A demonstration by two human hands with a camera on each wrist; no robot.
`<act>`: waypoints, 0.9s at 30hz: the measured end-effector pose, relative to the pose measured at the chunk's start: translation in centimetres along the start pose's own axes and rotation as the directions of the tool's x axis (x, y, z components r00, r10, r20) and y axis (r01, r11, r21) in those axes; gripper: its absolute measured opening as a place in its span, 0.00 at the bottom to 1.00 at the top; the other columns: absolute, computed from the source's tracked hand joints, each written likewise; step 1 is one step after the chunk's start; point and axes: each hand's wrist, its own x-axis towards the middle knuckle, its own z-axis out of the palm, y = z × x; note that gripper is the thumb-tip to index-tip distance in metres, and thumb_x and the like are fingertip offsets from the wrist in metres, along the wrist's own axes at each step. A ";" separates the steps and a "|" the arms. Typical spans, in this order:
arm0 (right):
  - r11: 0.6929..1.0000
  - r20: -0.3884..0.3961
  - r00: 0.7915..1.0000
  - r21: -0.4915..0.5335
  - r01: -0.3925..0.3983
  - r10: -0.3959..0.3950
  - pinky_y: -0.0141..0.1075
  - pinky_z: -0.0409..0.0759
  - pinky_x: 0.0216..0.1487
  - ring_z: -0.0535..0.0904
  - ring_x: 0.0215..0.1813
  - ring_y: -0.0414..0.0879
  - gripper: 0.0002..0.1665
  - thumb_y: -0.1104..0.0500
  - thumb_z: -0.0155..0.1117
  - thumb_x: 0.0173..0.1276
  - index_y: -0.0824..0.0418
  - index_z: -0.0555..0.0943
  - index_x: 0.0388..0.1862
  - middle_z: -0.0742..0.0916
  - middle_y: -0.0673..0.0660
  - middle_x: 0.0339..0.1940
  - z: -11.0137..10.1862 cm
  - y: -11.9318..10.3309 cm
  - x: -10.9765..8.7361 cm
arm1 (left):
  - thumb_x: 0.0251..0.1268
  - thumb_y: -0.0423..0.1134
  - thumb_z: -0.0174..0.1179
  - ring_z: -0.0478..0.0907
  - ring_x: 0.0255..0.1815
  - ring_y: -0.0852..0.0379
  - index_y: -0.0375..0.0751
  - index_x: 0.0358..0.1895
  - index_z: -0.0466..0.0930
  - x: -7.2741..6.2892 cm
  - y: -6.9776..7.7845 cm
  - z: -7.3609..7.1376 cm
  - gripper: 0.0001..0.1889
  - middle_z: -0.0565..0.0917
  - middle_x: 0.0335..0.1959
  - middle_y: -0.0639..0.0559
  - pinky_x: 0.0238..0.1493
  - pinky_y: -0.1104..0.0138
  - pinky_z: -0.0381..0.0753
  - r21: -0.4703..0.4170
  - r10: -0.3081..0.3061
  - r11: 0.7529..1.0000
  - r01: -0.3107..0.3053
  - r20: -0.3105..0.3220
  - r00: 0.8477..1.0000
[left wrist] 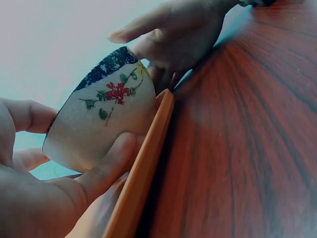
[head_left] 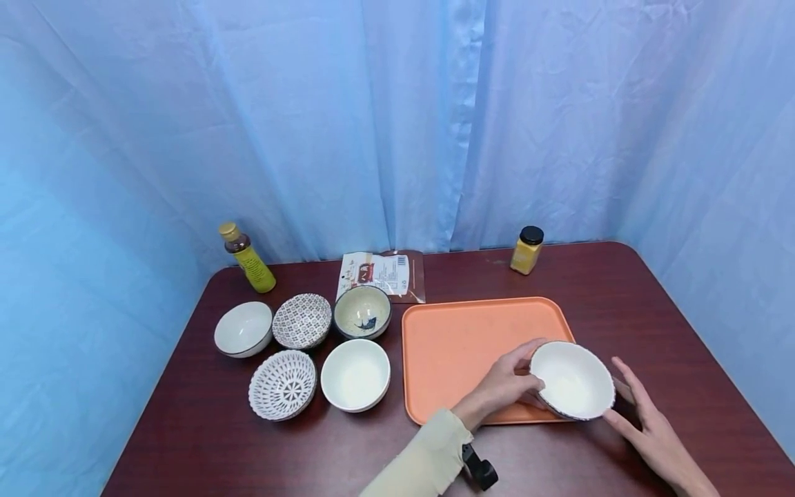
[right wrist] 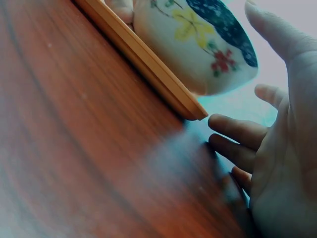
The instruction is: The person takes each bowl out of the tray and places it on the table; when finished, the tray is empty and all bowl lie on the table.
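A bowl [head_left: 573,381] with a white inside is tilted above the right front corner of the orange tray [head_left: 459,359]. Red and yellow flowers and a dark blue rim band decorate its outside [left wrist: 111,101]. My left hand [head_left: 506,379] grips the bowl's left side, thumb [left wrist: 116,156] pressed on the wall and fingers behind. On the other side, my right hand [head_left: 652,431] is spread beside the bowl. A gap separates its fingers [right wrist: 237,134] from the bowl in the right wrist view. Whether the bowl's base touches the tray I cannot tell.
Several bowls stand left of the tray, among them a plain white bowl [head_left: 355,375] and a patterned bowl [head_left: 283,385]. Behind are a green-labelled bottle [head_left: 251,262], a food packet [head_left: 397,273] and a yellow jar [head_left: 526,252]. Blue curtains [head_left: 410,124] surround the dark wooden table [head_left: 205,442].
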 end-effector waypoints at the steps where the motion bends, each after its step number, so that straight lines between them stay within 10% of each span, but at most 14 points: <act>1: 1.000 -0.004 1.000 -0.006 0.022 -0.022 0.61 0.55 0.75 0.52 0.61 0.05 0.49 0.57 0.58 0.76 0.42 0.41 0.84 0.63 0.44 0.80 0.0 0.0 -0.1 | 0.56 0.21 0.57 0.81 0.25 0.59 0.57 0.72 0.70 -0.1 0.0 -0.3 0.39 0.83 0.56 0.48 0.32 0.58 0.91 -0.005 -0.002 1.000 0.002 -0.004 1.000; 3: 0.997 -0.010 0.998 -0.023 0.069 -0.070 0.34 0.49 0.80 0.50 0.65 0.06 0.48 0.58 0.58 0.75 0.44 0.43 0.84 0.63 0.28 0.74 0.1 -0.1 -0.1 | 0.55 0.21 0.56 0.80 0.24 0.59 0.55 0.73 0.70 -0.4 0.1 -1.0 0.40 0.83 0.54 0.47 0.31 0.58 0.90 -0.018 -0.004 1.000 0.004 -0.011 1.000; 5: 0.993 -0.022 0.993 -0.045 0.111 -0.112 0.10 0.46 0.65 0.49 0.69 0.08 0.47 0.59 0.59 0.75 0.46 0.46 0.84 0.63 0.19 0.69 0.1 -0.1 -0.2 | 0.55 0.21 0.56 0.80 0.23 0.58 0.55 0.73 0.69 -0.7 0.2 -1.7 0.40 0.84 0.52 0.46 0.31 0.59 0.90 -0.026 -0.011 1.000 0.010 -0.016 1.000; 10: 0.986 -0.042 0.990 -0.110 0.128 -0.133 0.04 0.44 0.55 0.46 0.71 0.08 0.47 0.58 0.62 0.73 0.45 0.50 0.83 0.62 0.19 0.72 0.2 -0.3 -0.2 | 0.57 0.23 0.55 0.82 0.23 0.59 0.53 0.75 0.67 -1.5 0.6 -3.3 0.39 0.84 0.52 0.43 0.32 0.59 0.90 -0.025 -0.007 1.000 0.006 -0.027 1.000; 14: 0.977 -0.062 0.989 -0.170 0.126 -0.138 0.08 0.41 0.64 0.44 0.71 0.08 0.48 0.55 0.66 0.70 0.45 0.53 0.82 0.60 0.26 0.77 0.3 -0.2 -0.2 | 0.58 0.23 0.55 0.82 0.24 0.59 0.52 0.75 0.66 -2.1 1.1 -4.3 0.39 0.83 0.55 0.38 0.33 0.59 0.90 -0.009 0.009 1.000 -0.010 -0.043 0.999; 17: 0.973 -0.068 0.988 -0.194 0.127 -0.142 0.38 0.39 0.85 0.40 0.73 0.11 0.48 0.53 0.68 0.68 0.47 0.55 0.82 0.60 0.49 0.83 0.3 0.0 0.0 | 0.58 0.23 0.55 0.82 0.25 0.59 0.51 0.75 0.66 -2.6 1.6 -5.0 0.39 0.83 0.55 0.37 0.32 0.60 0.90 -0.003 0.021 1.000 -0.021 -0.058 0.998; 20: 0.968 -0.067 0.984 -0.202 0.149 -0.165 0.71 0.39 0.78 0.36 0.76 0.16 0.48 0.54 0.69 0.67 0.51 0.57 0.81 0.65 0.71 0.78 0.3 0.2 0.1 | 0.57 0.23 0.56 0.82 0.27 0.58 0.50 0.75 0.67 -3.3 2.3 -5.5 0.39 0.82 0.55 0.37 0.32 0.62 0.90 -0.007 0.039 0.999 -0.039 -0.071 0.997; 27: 0.944 -0.046 0.978 -0.274 0.183 -0.203 0.58 0.28 0.84 0.35 0.84 0.34 0.49 0.51 0.70 0.66 0.54 0.58 0.81 0.69 0.72 0.75 0.6 0.6 0.3 | 0.56 0.24 0.56 0.82 0.40 0.56 0.46 0.75 0.66 -5.4 4.3 -6.9 0.39 0.78 0.60 0.33 0.32 0.68 0.88 0.002 0.090 0.996 -0.090 -0.089 0.992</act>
